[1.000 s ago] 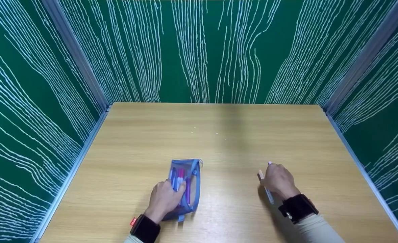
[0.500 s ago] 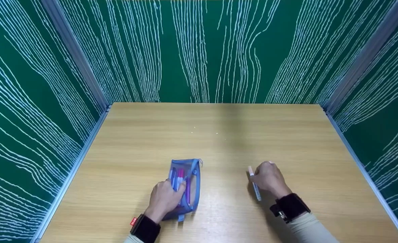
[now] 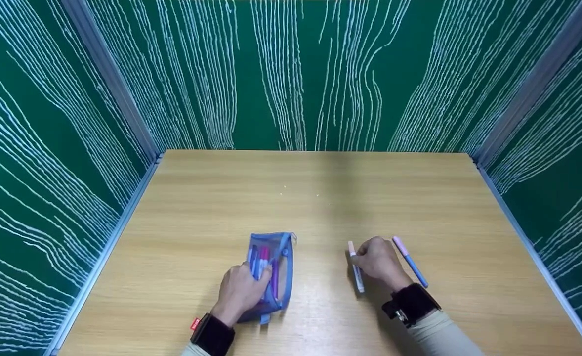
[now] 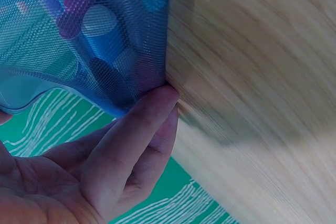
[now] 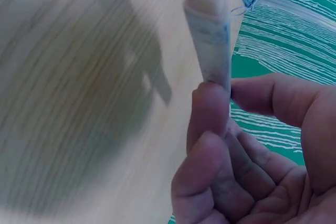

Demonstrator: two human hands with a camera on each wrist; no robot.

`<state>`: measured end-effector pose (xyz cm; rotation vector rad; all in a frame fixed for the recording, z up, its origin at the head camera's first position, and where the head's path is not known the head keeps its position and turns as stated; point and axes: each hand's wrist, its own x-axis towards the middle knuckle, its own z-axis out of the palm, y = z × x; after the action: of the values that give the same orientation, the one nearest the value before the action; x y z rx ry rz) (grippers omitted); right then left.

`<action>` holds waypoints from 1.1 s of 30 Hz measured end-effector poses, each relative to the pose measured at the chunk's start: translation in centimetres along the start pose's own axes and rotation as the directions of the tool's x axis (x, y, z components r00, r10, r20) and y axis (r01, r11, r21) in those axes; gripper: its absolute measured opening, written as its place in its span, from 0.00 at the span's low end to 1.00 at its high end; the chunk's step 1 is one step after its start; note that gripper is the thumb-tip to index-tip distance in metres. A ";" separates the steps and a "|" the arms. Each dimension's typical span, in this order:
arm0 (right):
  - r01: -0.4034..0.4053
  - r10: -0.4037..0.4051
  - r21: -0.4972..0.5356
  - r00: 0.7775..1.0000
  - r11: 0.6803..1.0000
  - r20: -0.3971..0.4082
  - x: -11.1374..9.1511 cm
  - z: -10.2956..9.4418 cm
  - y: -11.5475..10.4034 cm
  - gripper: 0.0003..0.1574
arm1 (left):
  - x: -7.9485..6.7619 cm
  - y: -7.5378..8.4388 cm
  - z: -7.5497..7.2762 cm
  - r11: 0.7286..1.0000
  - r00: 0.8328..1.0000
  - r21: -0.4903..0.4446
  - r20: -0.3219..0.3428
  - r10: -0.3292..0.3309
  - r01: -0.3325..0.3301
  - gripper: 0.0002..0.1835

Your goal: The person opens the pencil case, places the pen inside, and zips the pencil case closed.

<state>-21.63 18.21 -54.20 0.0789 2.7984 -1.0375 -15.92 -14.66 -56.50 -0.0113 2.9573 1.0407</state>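
Observation:
My left hand [image 3: 241, 289] grips the near-left side of a blue mesh pencil case [image 3: 288, 279], which lies on the table. Through the mesh several pens and markers show, among them one with a magenta cap [image 3: 264, 253] and a purple one [image 3: 275, 277]. In the left wrist view, fingertips press the case's edge [image 4: 157, 51]. To the right of the case, my right hand [image 3: 382, 262] pinches a pale marker [image 3: 358, 281] with a peach-coloured end between thumb and fingers. The right wrist view shows this marker [image 5: 210, 32] held up from the fingertips. Beside that hand lies a blue marker [image 3: 414, 267] with a pink cap.
The wooden table [image 3: 212, 188] is bounded by green panels [image 3: 251, 109] with white wavy lines at the back and both sides. Grey metal posts [image 3: 115, 74] stand in the back corners. Tiny white specks [image 3: 317, 195] dot the tabletop's middle.
My right hand has moved left toward the pencil case, carrying the pale marker. The blue marker with the pink cap, mostly covered before, now shows fully. The left hand and case have stayed still.

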 end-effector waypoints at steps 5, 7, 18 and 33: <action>-0.015 0.014 0.064 1.000 0.998 0.014 0.1 0.9 -0.8 0.06 | 0.0 0.0 0.0 1.000 1.000 -0.001 -0.001 0.000 0.000 0.23; -0.010 0.009 0.069 1.000 0.998 0.018 0.1 1.3 -1.1 0.06 | 0.0 0.0 0.0 1.000 1.000 0.004 -0.009 0.010 -0.010 0.23; -0.033 0.026 0.139 0.998 0.990 0.054 0.2 3.3 -3.2 0.08 | 0.0 0.0 0.0 0.999 0.999 0.009 -0.018 0.031 -0.031 0.23; -0.009 -0.011 0.226 0.996 0.974 0.086 0.1 5.7 -4.7 0.08 | 0.0 0.1 0.0 1.000 1.000 -0.014 0.021 -0.002 0.002 0.23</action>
<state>-21.50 10.90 -55.43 0.0575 2.5934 -1.3228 -15.90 -14.61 -56.45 -0.0034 2.9310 1.0543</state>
